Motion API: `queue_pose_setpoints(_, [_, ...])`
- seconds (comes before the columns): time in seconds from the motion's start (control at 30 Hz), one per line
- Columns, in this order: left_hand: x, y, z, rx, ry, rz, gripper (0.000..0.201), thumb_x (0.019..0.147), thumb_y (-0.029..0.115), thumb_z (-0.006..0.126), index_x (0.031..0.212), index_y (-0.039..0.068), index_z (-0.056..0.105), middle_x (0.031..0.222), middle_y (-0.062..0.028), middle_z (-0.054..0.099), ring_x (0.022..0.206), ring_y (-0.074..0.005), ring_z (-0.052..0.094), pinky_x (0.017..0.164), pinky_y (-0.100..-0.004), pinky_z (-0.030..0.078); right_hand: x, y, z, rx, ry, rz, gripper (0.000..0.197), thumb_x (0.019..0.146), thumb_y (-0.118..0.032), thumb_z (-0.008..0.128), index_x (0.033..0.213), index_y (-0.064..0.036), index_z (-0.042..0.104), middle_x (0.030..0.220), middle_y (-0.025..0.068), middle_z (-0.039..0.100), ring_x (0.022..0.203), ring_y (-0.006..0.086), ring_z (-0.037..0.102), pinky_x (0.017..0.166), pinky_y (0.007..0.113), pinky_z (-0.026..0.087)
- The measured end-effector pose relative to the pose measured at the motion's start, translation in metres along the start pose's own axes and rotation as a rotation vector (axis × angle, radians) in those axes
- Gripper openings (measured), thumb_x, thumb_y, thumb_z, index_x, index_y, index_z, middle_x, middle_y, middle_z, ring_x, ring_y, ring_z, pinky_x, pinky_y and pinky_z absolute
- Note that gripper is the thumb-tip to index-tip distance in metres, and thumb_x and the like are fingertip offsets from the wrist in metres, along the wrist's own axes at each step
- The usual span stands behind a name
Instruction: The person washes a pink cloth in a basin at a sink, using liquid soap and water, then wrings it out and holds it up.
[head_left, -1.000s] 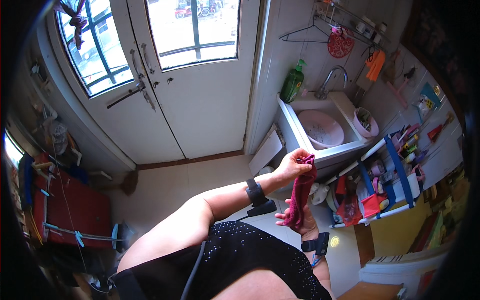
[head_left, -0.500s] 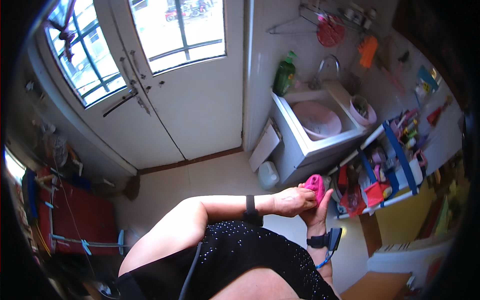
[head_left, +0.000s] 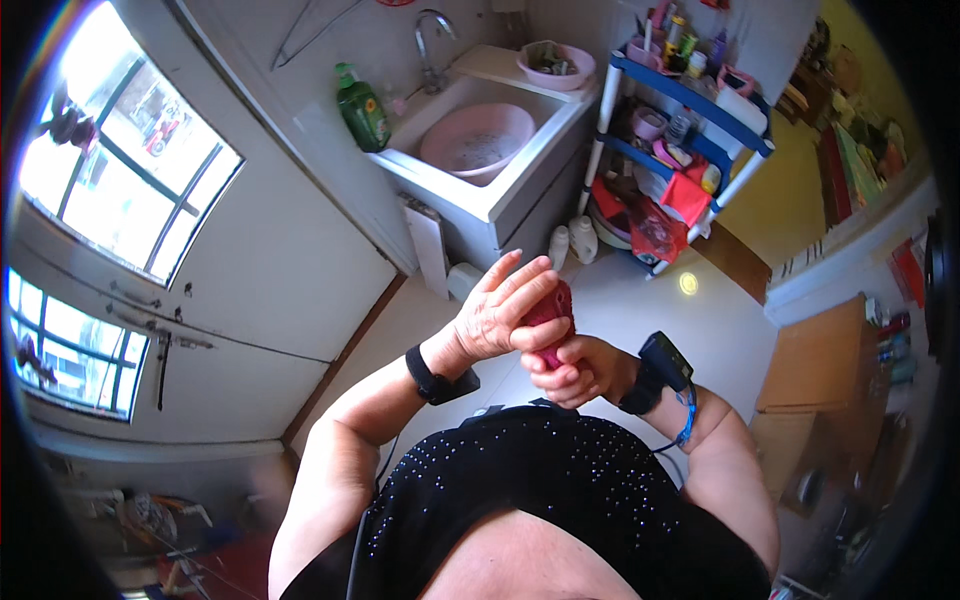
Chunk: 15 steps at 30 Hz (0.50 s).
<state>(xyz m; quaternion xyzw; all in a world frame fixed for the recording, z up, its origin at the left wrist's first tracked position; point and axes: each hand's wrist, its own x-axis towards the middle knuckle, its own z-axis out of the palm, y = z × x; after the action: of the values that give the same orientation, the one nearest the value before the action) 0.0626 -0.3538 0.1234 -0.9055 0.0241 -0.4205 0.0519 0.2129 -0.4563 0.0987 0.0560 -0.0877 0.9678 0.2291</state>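
Observation:
A crumpled pinkish-red cloth (head_left: 563,298) is held in front of my chest, mostly covered by my fingers. My right hand (head_left: 585,368) is closed around its lower end. My left hand (head_left: 502,312) presses on it from the left, with a lower finger bent across its front and the upper fingers stretched out past it. Whether the cloth is folded or a sewn item cannot be made out. Dark straps circle both wrists, and the right one carries a small black box (head_left: 665,362) with a blue cord.
Ahead stands a sink (head_left: 493,205) with a pink basin (head_left: 480,140) in it and a green pump bottle (head_left: 361,108) beside it. A blue and white shelf rack (head_left: 690,85) is to its right. White double doors (head_left: 240,280) stand at left; cardboard (head_left: 812,355) lies at right.
The view has turned right, bringing the sink and rack toward the middle. Upper fingers of my left hand have straightened, and my right hand has closed around the cloth's lower end.

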Motion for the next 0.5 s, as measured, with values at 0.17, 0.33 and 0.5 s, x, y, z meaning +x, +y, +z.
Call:
queue_pose_setpoints(0.17, [0.036, -0.011, 0.015, 0.040, -0.168, 0.204, 0.021, 0.072, 0.016, 0.061, 0.084, 0.015, 0.043, 0.090, -0.0043, 0.054, 0.086, -0.0211, 0.057, 0.075, -0.0412, 0.045, -0.035, -0.007, -0.012, -0.079, 0.160, -0.034, 0.032, 0.084, -0.024, 0.060, 0.106, -0.0076, 0.044, 0.066, -0.0006, 0.046, 0.043, 0.0029, 0.033, 0.036, 0.015, 0.026])
queue_pose_setpoints(0.33, [0.020, -0.023, 0.040, -0.263, -0.733, -0.267, 0.020, 0.073, 0.009, 0.059, 0.087, 0.009, 0.046, 0.074, -0.0054, 0.057, 0.066, -0.0252, 0.060, 0.056, -0.0343, 0.047, -0.035, -0.028, -0.012, -1.727, 1.155, -0.407, 0.065, 0.066, -0.028, 0.077, 0.115, -0.0036, 0.042, 0.092, 0.0148, 0.061, 0.088, 0.0289, 0.060, 0.081, 0.035, 0.046])
queue_pose_setpoints(0.5, [0.039, -0.063, 0.045, -0.313, -0.700, -0.487, 0.035, 0.067, 0.004, 0.065, 0.098, 0.006, 0.051, 0.092, -0.0146, 0.058, 0.084, -0.0309, 0.060, 0.066, -0.0365, 0.049, -0.027, -0.068, -0.035, -1.681, 1.122, -0.375, 0.040, 0.080, -0.030, 0.063, 0.105, -0.0041, 0.046, 0.080, 0.0077, 0.058, 0.068, 0.0188, 0.057, 0.063, 0.029, 0.047])
